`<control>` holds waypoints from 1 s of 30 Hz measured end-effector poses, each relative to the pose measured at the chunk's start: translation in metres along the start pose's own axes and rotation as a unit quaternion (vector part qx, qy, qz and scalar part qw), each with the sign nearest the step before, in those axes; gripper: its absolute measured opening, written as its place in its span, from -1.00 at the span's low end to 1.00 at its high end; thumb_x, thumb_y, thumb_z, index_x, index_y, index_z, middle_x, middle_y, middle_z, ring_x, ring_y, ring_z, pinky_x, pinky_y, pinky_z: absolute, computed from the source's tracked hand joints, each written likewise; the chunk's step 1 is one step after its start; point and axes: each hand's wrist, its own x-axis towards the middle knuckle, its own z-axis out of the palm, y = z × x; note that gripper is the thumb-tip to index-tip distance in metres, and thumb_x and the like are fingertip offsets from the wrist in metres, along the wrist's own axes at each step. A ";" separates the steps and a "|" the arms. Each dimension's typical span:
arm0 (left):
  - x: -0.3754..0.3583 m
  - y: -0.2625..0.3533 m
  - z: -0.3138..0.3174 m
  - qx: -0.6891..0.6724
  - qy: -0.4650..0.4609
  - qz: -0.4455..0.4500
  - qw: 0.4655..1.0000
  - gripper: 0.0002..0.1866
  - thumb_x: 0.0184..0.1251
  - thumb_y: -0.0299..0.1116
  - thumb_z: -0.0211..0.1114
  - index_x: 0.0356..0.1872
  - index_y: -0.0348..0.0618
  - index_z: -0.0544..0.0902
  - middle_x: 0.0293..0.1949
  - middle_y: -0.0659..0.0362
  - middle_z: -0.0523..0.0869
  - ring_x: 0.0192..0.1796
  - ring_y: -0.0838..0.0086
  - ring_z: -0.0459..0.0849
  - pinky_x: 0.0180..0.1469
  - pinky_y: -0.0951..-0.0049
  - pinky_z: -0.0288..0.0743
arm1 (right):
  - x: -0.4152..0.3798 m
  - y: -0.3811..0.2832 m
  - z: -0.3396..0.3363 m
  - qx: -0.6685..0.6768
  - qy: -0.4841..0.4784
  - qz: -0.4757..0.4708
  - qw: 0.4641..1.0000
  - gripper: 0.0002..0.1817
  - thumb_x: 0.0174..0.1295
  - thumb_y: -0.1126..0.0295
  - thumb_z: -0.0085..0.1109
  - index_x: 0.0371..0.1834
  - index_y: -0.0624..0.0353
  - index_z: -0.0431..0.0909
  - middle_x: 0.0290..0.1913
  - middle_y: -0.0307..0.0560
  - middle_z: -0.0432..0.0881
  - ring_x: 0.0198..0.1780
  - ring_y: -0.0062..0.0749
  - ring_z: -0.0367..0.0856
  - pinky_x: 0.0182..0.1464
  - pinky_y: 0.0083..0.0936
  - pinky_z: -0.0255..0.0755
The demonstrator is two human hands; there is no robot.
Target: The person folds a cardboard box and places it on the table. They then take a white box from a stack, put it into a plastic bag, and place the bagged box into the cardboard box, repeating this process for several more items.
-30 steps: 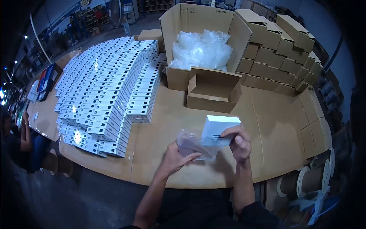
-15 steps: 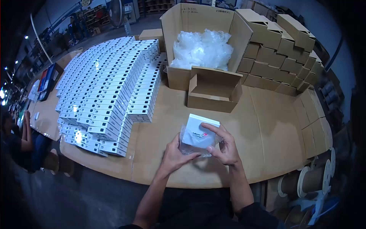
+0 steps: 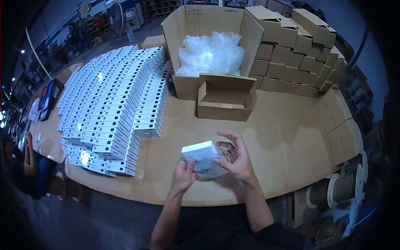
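Note:
A white box [image 3: 199, 153] partly inside a clear plastic bag [image 3: 210, 171] is held above the table, tilted, one narrow side facing up. My left hand [image 3: 183, 176] grips its left edge, thumb on the front face. On the other side my right hand [image 3: 238, 160] pinches the bag and the box's right edge between thumb and fingers, with the index finger raised. Behind them stands an open, empty-looking brown carton [image 3: 223, 112]. Clear plastic bags [image 3: 212, 54] fill the large cardboard box [image 3: 187, 86] beyond it.
Stacked white boxes [image 3: 112, 100] cover the left of the cardboard-covered table [image 3: 175, 146]. Brown cartons [image 3: 287, 58] are piled at the back right, and more [image 3: 342, 141] line the right edge. A seated person [image 3: 27, 162] is at far left. Spools [image 3: 346, 185] stand at lower right.
The box has turned and tipped, so its printed face no longer shows. Both hands have shifted slightly left, and my right index finger has lifted off the box. The whole view has shifted a little.

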 end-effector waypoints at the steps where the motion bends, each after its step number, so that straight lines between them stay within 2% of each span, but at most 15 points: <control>1: 0.000 0.000 -0.001 -0.002 -0.013 0.019 1.000 -0.56 0.72 -0.21 0.06 0.41 -0.26 0.36 0.32 0.04 0.58 0.37 0.27 0.58 0.45 0.14 0.47 | -0.006 0.002 0.004 0.041 0.038 0.010 0.998 -0.63 0.34 0.54 0.41 0.16 0.28 0.53 0.52 0.06 0.34 0.29 -0.42 0.53 0.34 -0.45 0.46; 4: 0.002 -0.002 -0.004 -0.018 0.001 0.043 0.999 -0.52 0.74 -0.13 0.01 0.41 -0.28 0.36 0.33 0.03 0.57 0.37 0.24 0.58 0.47 0.11 0.45 | -0.015 0.014 0.009 0.047 0.071 0.017 0.996 -0.79 0.40 0.58 0.33 0.05 0.32 0.60 0.35 0.07 0.56 0.13 -0.48 0.61 0.27 -0.49 0.50; 5: 0.004 -0.001 -0.004 -0.002 -0.029 0.054 0.998 -0.42 0.75 0.02 -0.10 0.47 -0.28 0.31 0.36 0.00 0.54 0.42 0.23 0.53 0.51 0.10 0.37 | -0.018 0.015 0.015 0.060 0.120 0.019 0.991 -0.90 0.44 0.57 0.28 -0.05 0.33 0.64 0.16 0.02 0.70 0.04 -0.55 0.62 0.22 -0.53 0.51; 8: 0.007 0.001 0.006 0.022 -0.016 0.087 0.996 -0.34 0.76 0.08 -0.19 0.54 -0.27 0.25 0.39 -0.04 0.51 0.47 0.22 0.47 0.54 0.11 0.30 | -0.019 0.022 0.016 0.108 0.110 0.033 0.987 -0.88 0.45 0.52 0.30 -0.03 0.32 0.65 0.13 -0.01 0.72 0.04 -0.59 0.62 0.20 -0.57 0.51; 9: 0.007 0.002 0.007 0.069 0.007 0.086 0.994 -0.35 0.77 0.04 -0.24 0.60 -0.26 0.17 0.40 -0.08 0.49 0.50 0.21 0.42 0.55 0.15 0.27 | -0.019 0.025 0.014 0.125 0.105 0.039 0.986 -0.87 0.46 0.51 0.31 -0.03 0.32 0.66 0.10 -0.04 0.73 0.01 -0.62 0.61 0.18 -0.61 0.50; 12: 0.008 0.013 0.013 0.062 -0.036 0.074 0.995 -0.36 0.78 0.00 -0.27 0.62 -0.26 0.13 0.39 -0.12 0.49 0.48 0.18 0.44 0.54 0.16 0.28 | -0.021 0.026 0.008 0.143 0.080 0.030 0.986 -0.86 0.46 0.51 0.30 -0.01 0.33 0.67 0.07 -0.06 0.74 0.00 -0.62 0.62 0.17 -0.60 0.51; 13: 0.008 0.018 0.019 0.095 -0.019 0.076 0.992 -0.34 0.78 0.01 -0.32 0.63 -0.28 0.07 0.38 -0.15 0.49 0.47 0.14 0.45 0.53 0.14 0.30 | -0.021 0.025 0.008 0.143 0.077 0.033 0.986 -0.85 0.46 0.51 0.30 0.00 0.33 0.68 0.06 -0.07 0.75 0.00 -0.62 0.63 0.17 -0.60 0.52; 15: 0.008 0.021 0.017 0.082 -0.018 0.071 0.994 -0.33 0.78 0.01 -0.32 0.62 -0.31 0.11 0.36 -0.17 0.50 0.45 0.12 0.47 0.52 0.14 0.31 | -0.020 0.024 0.009 0.144 0.071 0.038 0.986 -0.84 0.45 0.52 0.30 0.02 0.33 0.70 0.03 -0.08 0.75 0.01 -0.60 0.64 0.16 -0.59 0.53; 17: 0.007 0.022 0.010 0.036 -0.028 0.066 0.997 -0.33 0.76 -0.02 -0.29 0.56 -0.40 0.22 0.32 -0.20 0.53 0.40 0.12 0.52 0.50 0.15 0.32 | -0.024 0.033 0.005 0.199 0.073 0.075 0.974 -0.83 0.44 0.54 0.31 0.02 0.34 0.71 0.03 -0.05 0.76 0.01 -0.57 0.67 0.16 -0.58 0.54; 21: 0.006 0.024 0.008 0.053 -0.035 0.073 0.995 -0.36 0.74 -0.09 -0.26 0.51 -0.49 0.27 0.29 -0.18 0.54 0.37 0.14 0.55 0.48 0.15 0.35 | -0.027 0.038 0.003 0.292 0.087 0.167 0.938 -0.81 0.40 0.57 0.34 0.02 0.38 0.72 0.03 0.00 0.77 -0.02 -0.51 0.70 0.14 -0.55 0.57; 24: 0.003 0.028 0.013 0.087 -0.004 0.080 0.993 -0.38 0.73 -0.12 -0.24 0.49 -0.50 0.32 0.28 -0.19 0.56 0.34 0.13 0.57 0.46 0.16 0.37 | -0.026 0.030 0.008 0.162 0.127 0.105 0.973 -0.84 0.38 0.65 0.31 -0.02 0.38 0.73 0.00 0.00 0.77 -0.04 -0.49 0.72 0.12 -0.53 0.59; 27: 0.005 0.025 0.012 0.116 -0.006 0.091 0.989 -0.39 0.74 -0.11 -0.21 0.42 -0.51 0.40 0.27 -0.17 0.59 0.32 0.15 0.60 0.45 0.18 0.38 | -0.025 0.035 -0.001 0.091 0.059 -0.019 0.994 -0.79 0.34 0.74 0.25 0.00 0.37 0.71 -0.05 -0.04 0.76 -0.05 -0.50 0.72 0.08 -0.54 0.61; 30: 0.006 0.024 0.012 0.158 -0.009 0.068 0.985 -0.42 0.74 -0.11 -0.24 0.35 -0.45 0.47 0.19 -0.16 0.64 0.28 0.10 0.62 0.43 0.10 0.43 | -0.024 0.033 0.001 0.137 0.102 0.012 0.985 -0.69 0.31 0.80 0.20 0.08 0.37 0.65 -0.10 -0.07 0.74 -0.06 -0.49 0.72 0.07 -0.55 0.61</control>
